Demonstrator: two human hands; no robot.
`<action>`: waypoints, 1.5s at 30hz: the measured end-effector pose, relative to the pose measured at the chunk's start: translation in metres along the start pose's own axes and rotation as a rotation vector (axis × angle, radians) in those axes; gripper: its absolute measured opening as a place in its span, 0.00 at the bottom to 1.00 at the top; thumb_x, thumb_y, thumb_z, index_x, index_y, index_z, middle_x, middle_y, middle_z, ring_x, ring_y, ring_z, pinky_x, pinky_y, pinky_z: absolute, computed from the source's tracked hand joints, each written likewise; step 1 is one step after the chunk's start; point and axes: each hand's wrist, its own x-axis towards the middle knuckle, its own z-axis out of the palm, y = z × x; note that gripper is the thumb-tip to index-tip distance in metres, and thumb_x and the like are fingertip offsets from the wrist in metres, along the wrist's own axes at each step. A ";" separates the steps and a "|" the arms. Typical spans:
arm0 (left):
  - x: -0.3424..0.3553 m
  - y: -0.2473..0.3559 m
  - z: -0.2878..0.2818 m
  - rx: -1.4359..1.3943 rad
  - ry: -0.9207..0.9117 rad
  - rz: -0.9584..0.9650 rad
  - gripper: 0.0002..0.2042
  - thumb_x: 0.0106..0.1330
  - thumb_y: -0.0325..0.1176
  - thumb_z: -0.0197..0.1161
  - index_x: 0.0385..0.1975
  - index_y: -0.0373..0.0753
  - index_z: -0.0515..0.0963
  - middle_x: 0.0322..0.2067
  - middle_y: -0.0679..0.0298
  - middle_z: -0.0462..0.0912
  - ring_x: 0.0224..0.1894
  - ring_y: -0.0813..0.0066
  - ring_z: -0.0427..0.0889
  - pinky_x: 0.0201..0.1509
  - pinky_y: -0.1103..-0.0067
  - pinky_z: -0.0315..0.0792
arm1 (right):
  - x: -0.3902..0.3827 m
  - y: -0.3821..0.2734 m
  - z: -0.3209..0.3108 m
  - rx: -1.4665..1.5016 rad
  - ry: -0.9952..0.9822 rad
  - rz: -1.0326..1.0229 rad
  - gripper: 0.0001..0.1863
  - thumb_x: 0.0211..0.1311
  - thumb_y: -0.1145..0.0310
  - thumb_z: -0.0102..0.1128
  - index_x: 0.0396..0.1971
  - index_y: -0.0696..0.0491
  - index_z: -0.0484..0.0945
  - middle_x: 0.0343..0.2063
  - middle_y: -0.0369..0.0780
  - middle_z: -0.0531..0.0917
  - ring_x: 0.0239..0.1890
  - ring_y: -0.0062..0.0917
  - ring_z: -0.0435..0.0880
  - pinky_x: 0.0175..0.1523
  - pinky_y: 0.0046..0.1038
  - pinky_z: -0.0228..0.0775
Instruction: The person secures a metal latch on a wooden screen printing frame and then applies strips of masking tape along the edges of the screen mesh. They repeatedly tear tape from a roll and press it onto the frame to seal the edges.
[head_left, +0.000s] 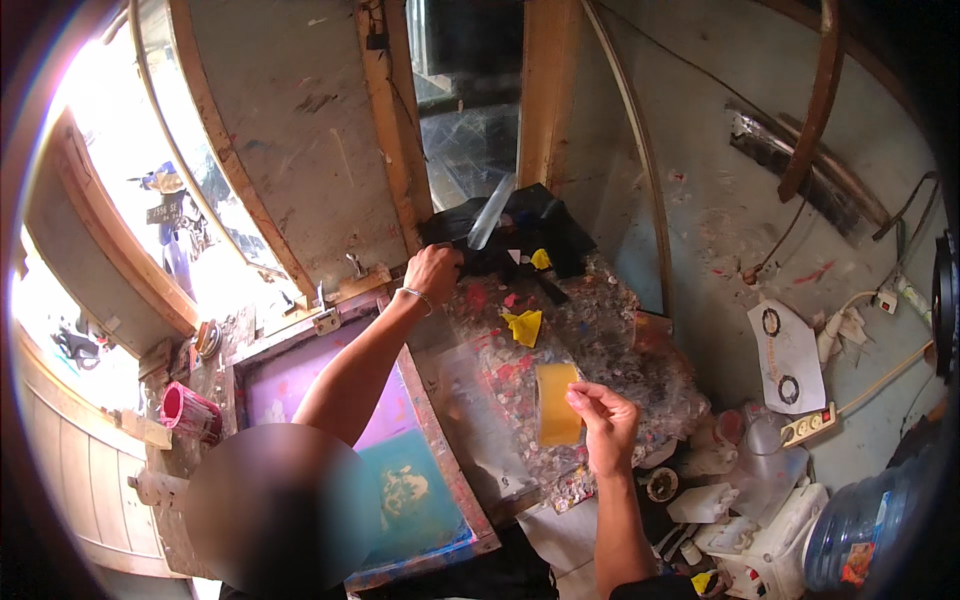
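Note:
My right hand (607, 428) pinches an amber-yellow rectangular piece (559, 405) between thumb and fingers, above the littered worktop (480, 440). Its shape and sheen resemble packing tape, but I cannot tell whether it is a roll. Further off, my left hand (434, 274) is closed at the left edge of a black crumpled sheet (540, 222); what its fingers hold, if anything, is hidden. A clear glossy strip (490, 213) stands up from the black sheet, right of that hand. Yellow scraps (523, 327) lie between my hands.
Under my left arm lies a wooden screen-printing frame (440, 432) with purple and teal mesh. A red-stained tub (190, 412) stands left of it. At right are a power strip (808, 426), a white plastic container (765, 540) and a large blue water bottle (865, 530).

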 end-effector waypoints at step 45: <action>-0.280 0.087 -0.109 -0.599 0.008 -0.140 0.04 0.60 0.28 0.64 0.29 0.34 0.79 0.26 0.54 0.80 0.28 0.55 0.81 0.33 0.68 0.74 | -0.089 0.010 0.108 -0.275 -0.506 0.111 0.29 0.68 0.73 0.56 0.67 0.57 0.59 0.34 0.42 0.86 0.35 0.15 0.81 0.42 0.19 0.73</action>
